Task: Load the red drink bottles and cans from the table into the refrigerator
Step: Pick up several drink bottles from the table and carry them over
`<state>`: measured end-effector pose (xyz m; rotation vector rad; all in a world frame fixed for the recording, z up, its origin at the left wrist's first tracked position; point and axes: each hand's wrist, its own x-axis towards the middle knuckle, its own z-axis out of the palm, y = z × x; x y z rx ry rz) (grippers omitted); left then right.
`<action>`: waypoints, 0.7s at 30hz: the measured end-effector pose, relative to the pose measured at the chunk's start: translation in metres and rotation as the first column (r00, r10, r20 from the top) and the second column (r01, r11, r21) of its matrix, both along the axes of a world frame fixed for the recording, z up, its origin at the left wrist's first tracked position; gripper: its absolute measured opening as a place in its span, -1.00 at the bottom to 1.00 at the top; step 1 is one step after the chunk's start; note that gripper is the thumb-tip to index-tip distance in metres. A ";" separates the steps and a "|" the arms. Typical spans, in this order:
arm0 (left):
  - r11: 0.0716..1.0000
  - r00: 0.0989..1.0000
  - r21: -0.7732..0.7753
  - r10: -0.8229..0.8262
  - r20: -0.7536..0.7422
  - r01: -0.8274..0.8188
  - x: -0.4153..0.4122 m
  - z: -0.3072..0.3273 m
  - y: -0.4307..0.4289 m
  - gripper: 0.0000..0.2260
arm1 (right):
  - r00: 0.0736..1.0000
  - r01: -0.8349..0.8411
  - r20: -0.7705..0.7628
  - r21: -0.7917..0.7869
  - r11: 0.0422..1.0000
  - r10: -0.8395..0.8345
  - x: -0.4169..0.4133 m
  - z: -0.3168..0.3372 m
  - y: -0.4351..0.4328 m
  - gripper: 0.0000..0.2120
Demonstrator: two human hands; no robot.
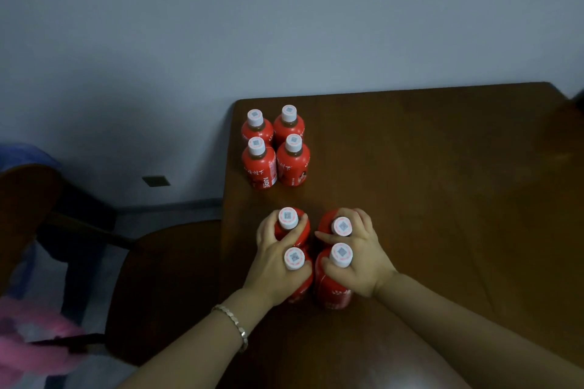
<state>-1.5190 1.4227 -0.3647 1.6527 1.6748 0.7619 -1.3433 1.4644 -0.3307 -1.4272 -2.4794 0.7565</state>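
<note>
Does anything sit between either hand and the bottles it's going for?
Nothing visible: the left hand grips the left bottle pair, the right hand the right bottle pair. The refrigerator is out of view.

Four far bottles [259, 167], red with white caps, stand upright in a tight two-by-two block near the left edge of the table [426, 183]. Four near bottles [335, 294] of the same kind form a second upright block, apart from the first. The left hand [268, 268] grips the necks of its left pair, and the right hand [363, 262] grips its right pair.
</note>
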 end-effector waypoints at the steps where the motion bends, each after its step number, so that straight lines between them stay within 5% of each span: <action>1: 1.000 1.000 -0.016 -0.012 0.012 0.012 0.006 0.003 -0.003 -0.36 | 0.999 0.044 -0.009 -0.009 0.999 -0.044 0.007 0.002 -0.004 -0.38; 10: 0.914 0.915 0.072 -0.392 -0.097 0.400 0.098 0.063 -0.002 -0.37 | 0.965 0.261 0.007 0.092 0.961 -0.263 0.105 0.057 -0.049 -0.40; 21: 0.553 0.598 0.237 -0.772 -0.214 0.799 0.340 0.151 -0.068 -0.35 | 0.759 0.634 -0.086 0.320 0.704 -0.645 0.322 0.146 -0.205 -0.44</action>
